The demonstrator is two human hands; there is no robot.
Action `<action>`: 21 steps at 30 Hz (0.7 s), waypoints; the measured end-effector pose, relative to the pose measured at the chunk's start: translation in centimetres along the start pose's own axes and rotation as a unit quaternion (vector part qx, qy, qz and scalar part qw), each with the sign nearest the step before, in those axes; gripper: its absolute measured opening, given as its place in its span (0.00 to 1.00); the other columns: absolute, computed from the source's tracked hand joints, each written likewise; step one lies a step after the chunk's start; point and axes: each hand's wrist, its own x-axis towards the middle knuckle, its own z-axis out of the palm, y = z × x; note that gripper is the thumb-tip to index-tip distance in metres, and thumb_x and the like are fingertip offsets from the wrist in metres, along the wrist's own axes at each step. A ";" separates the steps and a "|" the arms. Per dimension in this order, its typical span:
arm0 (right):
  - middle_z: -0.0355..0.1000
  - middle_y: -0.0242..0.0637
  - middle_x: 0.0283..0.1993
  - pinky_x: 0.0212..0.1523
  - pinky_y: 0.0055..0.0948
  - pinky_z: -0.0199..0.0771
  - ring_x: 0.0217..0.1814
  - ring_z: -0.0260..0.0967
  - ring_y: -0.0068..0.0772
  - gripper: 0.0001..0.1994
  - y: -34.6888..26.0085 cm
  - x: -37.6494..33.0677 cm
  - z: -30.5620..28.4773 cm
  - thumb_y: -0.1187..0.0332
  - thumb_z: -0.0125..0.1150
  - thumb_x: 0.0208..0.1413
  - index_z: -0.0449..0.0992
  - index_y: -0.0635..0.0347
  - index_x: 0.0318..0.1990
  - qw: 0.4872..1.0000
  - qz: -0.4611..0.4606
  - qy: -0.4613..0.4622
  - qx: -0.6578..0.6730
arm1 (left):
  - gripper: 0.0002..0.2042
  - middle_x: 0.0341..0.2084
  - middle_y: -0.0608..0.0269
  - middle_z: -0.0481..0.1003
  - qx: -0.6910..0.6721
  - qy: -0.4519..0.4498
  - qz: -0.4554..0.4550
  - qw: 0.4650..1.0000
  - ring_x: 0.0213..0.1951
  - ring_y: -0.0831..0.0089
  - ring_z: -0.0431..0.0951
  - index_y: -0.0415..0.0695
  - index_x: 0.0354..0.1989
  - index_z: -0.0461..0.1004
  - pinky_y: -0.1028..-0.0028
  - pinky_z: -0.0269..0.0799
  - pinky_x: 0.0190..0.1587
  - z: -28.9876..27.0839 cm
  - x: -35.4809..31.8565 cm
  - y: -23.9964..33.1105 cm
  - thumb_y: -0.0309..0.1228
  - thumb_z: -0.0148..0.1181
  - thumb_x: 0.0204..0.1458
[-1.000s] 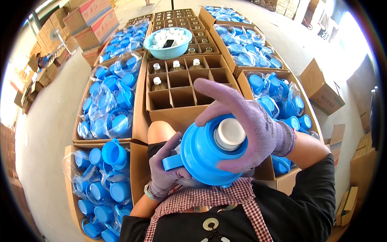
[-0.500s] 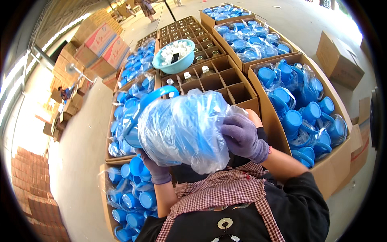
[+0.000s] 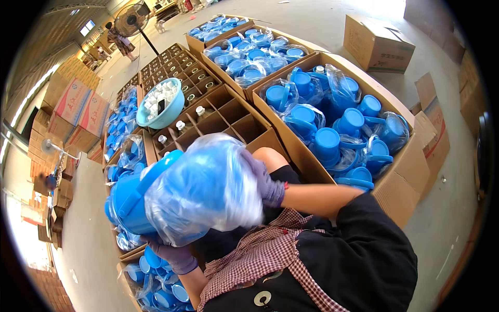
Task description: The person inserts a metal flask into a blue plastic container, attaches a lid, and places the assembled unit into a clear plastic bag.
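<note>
A blue flask, one end sheathed in a clear plastic bag, is held tilted toward eight o'clock of the view's centre. The left hand holds it from below — its fingertips hidden — and the right hand, slightly blurred, grips the bagged end at three o'clock. From the flask, a pale blue basin stands at twelve o'clock, a divided carton at one.

Held between my left fingers and right fingers: one blue handled vessel, partly in clear plastic; beyond, one light-blue basin of white caps; rightward, one carton of blue vessels.
</note>
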 end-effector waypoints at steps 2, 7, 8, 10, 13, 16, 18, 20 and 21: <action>0.79 0.39 0.51 0.58 0.35 0.77 0.53 0.77 0.36 0.17 3.9 -4.5 6.9 0.70 0.62 0.65 0.74 0.58 0.60 0.946 0.235 0.216 0.058 | 0.45 0.74 0.52 0.56 0.277 0.130 0.129 0.943 0.73 0.47 0.58 0.47 0.77 0.54 0.43 0.54 0.73 3.3 2.1 -5.2 0.68 0.49 0.60; 0.79 0.38 0.49 0.57 0.31 0.76 0.51 0.77 0.30 0.11 6.2 -4.5 1.0 0.71 0.57 0.67 0.78 0.58 0.54 0.853 0.254 -0.207 0.406 | 0.39 0.71 0.49 0.61 0.520 0.151 0.243 0.805 0.70 0.46 0.63 0.46 0.74 0.57 0.44 0.62 0.70 1.7 1.1 0.1 0.62 0.44 0.62; 0.78 0.37 0.49 0.58 0.29 0.75 0.51 0.76 0.28 0.09 8.0 -5.1 0.0 0.72 0.56 0.68 0.80 0.57 0.51 0.837 0.221 -0.270 0.421 | 0.37 0.70 0.50 0.63 0.539 0.075 0.221 0.810 0.68 0.47 0.65 0.45 0.73 0.60 0.44 0.63 0.69 0.3 1.1 2.0 0.60 0.43 0.63; 0.72 0.37 0.57 0.64 0.32 0.70 0.58 0.70 0.31 0.13 8.1 -5.8 -0.5 0.67 0.53 0.71 0.72 0.56 0.59 0.766 0.254 -0.259 0.531 | 0.33 0.66 0.52 0.67 0.531 0.059 0.232 0.813 0.65 0.51 0.68 0.44 0.69 0.65 0.45 0.64 0.68 -1.2 1.1 3.4 0.56 0.44 0.64; 0.64 0.38 0.69 0.73 0.38 0.63 0.70 0.61 0.35 0.22 6.4 -6.1 -1.7 0.60 0.49 0.74 0.60 0.54 0.71 0.660 0.326 -0.184 0.651 | 0.28 0.61 0.55 0.74 0.384 0.084 0.260 0.882 0.62 0.55 0.72 0.44 0.64 0.71 0.49 0.64 0.68 -2.6 1.4 2.2 0.52 0.51 0.64; 0.63 0.38 0.69 0.72 0.39 0.63 0.70 0.61 0.36 0.24 5.2 -5.5 -1.6 0.59 0.49 0.72 0.60 0.54 0.71 0.632 0.352 -0.186 0.665 | 0.34 0.60 0.51 0.74 0.362 0.099 0.213 0.902 0.60 0.56 0.75 0.40 0.63 0.71 0.52 0.71 0.64 -5.6 1.0 5.1 0.58 0.56 0.61; 0.66 0.39 0.65 0.68 0.38 0.65 0.67 0.64 0.36 0.22 4.1 -5.8 -1.2 0.59 0.52 0.70 0.63 0.54 0.67 0.654 0.365 -0.209 0.629 | 0.35 0.60 0.51 0.74 0.365 0.114 0.197 0.903 0.60 0.56 0.75 0.40 0.64 0.70 0.52 0.71 0.64 -5.9 0.8 5.8 0.59 0.56 0.60; 0.68 0.40 0.61 0.64 0.37 0.68 0.64 0.66 0.36 0.21 2.4 -7.7 -0.3 0.60 0.54 0.67 0.66 0.55 0.64 0.683 0.373 -0.256 0.574 | 0.36 0.59 0.51 0.74 0.369 0.123 0.184 0.903 0.59 0.56 0.76 0.39 0.64 0.70 0.53 0.72 0.64 -5.6 0.6 5.9 0.60 0.56 0.60; 0.70 0.40 0.59 0.63 0.36 0.69 0.62 0.68 0.36 0.20 1.5 -8.9 0.0 0.60 0.55 0.66 0.68 0.55 0.62 0.690 0.375 -0.285 0.549 | 0.37 0.59 0.51 0.74 0.372 0.122 0.182 0.902 0.59 0.56 0.76 0.39 0.64 0.70 0.53 0.72 0.63 -5.3 0.4 5.8 0.61 0.56 0.59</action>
